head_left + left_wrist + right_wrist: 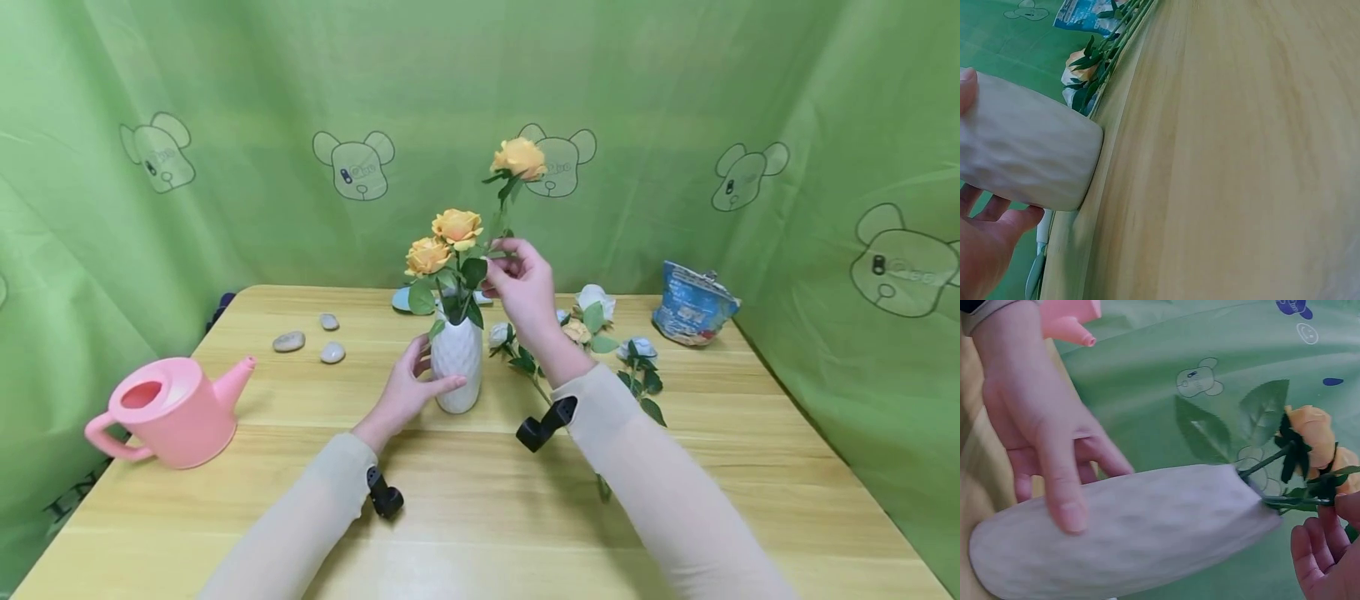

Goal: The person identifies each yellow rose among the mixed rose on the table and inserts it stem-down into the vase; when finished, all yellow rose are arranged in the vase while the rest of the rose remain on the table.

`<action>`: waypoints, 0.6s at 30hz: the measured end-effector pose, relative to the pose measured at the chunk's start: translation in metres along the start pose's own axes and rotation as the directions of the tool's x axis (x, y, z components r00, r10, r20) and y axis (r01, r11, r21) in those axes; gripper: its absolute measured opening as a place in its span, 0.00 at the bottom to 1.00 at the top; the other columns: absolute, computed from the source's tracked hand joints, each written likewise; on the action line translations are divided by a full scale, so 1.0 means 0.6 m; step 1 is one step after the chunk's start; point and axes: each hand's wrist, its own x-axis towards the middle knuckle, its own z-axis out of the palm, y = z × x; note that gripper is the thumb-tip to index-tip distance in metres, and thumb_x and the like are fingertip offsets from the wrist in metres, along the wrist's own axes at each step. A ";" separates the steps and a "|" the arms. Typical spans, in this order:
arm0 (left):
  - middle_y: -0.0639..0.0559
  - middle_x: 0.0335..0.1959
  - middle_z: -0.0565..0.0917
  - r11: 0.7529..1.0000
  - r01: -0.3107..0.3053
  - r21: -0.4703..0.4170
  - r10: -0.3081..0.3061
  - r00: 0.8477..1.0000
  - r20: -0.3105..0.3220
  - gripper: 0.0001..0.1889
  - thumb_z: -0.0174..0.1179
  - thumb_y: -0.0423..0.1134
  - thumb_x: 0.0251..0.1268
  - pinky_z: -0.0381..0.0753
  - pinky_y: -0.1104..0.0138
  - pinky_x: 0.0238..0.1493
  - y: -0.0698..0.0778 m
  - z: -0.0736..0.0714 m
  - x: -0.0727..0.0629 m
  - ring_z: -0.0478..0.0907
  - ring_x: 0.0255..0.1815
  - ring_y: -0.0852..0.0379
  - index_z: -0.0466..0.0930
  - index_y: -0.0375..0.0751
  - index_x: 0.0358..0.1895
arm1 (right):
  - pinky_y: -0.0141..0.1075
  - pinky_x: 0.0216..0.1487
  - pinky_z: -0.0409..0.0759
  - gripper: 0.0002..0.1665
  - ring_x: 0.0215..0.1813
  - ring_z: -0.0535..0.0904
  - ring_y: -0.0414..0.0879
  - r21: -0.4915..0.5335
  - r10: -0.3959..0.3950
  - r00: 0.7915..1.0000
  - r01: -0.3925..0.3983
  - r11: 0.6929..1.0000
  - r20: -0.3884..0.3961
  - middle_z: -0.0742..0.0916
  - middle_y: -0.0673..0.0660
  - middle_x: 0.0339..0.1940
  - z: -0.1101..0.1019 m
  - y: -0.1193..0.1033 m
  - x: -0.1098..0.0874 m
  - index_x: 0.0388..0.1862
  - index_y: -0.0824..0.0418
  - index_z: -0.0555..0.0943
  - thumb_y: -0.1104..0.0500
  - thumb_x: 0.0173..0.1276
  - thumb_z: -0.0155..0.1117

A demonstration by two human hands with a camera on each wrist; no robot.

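A white textured vase [459,367] stands upright on the table, with two orange roses, one [457,227] above the other [427,256], rising from its mouth. My left hand [405,390] holds the vase from the left, thumb across its front and fingers behind. In the left wrist view its fingertips touch the vase [1029,144]. Above and right of the mouth, my right hand [525,287] pinches the stem of a third orange rose [519,158]. In the right wrist view, a green stem [1297,500] runs from those fingers to the vase's mouth; whether it is inside is unclear.
Right of the vase lie white roses [596,302] and an orange one [577,332]. A blue bag [693,307] stands at the back right. Left are several stones [288,342] and a pink watering can [180,417]. A light-blue object [402,300] lies behind the vase.
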 end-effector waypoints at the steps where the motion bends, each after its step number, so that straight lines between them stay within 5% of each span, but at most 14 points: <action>1: 0.51 0.62 0.69 1.000 -0.001 -0.001 0.001 1.000 0.001 0.43 0.74 0.46 0.44 0.73 0.56 0.56 0.000 0.000 0.000 0.69 0.59 0.49 0.60 0.51 0.67 | 0.41 0.33 0.83 0.16 0.26 0.77 0.44 -0.017 0.006 1.000 -0.006 1.000 0.002 0.81 0.54 0.28 0.001 0.003 -0.002 0.50 0.70 0.74 0.73 0.63 0.58; 6: 0.50 0.63 0.68 1.000 0.008 0.000 -0.008 1.000 0.011 0.44 0.73 0.45 0.46 0.72 0.57 0.57 0.000 -0.001 0.001 0.68 0.60 0.49 0.59 0.51 0.68 | 0.41 0.37 0.83 0.19 0.29 0.77 0.45 -0.069 0.044 0.999 -0.045 0.997 -0.005 0.79 0.55 0.29 -0.001 0.016 -0.011 0.51 0.71 0.74 0.76 0.61 0.53; 12: 0.48 0.64 0.67 1.000 0.019 0.000 -0.019 1.000 0.016 0.44 0.72 0.42 0.47 0.72 0.57 0.57 0.015 -0.001 -0.006 0.68 0.61 0.48 0.58 0.49 0.69 | 0.36 0.37 0.82 0.12 0.30 0.79 0.45 -0.122 0.095 0.995 -0.090 0.988 0.034 0.82 0.59 0.34 -0.014 0.035 -0.026 0.45 0.73 0.77 0.68 0.63 0.60; 18: 0.52 0.62 0.70 1.000 0.004 0.002 -0.004 1.000 -0.014 0.43 0.74 0.46 0.44 0.74 0.57 0.56 -0.002 0.001 -0.001 0.70 0.59 0.50 0.61 0.54 0.67 | 0.41 0.37 0.83 0.13 0.32 0.79 0.46 -0.173 0.150 0.982 -0.129 0.976 0.115 0.84 0.61 0.35 -0.042 0.048 -0.055 0.43 0.73 0.79 0.66 0.63 0.63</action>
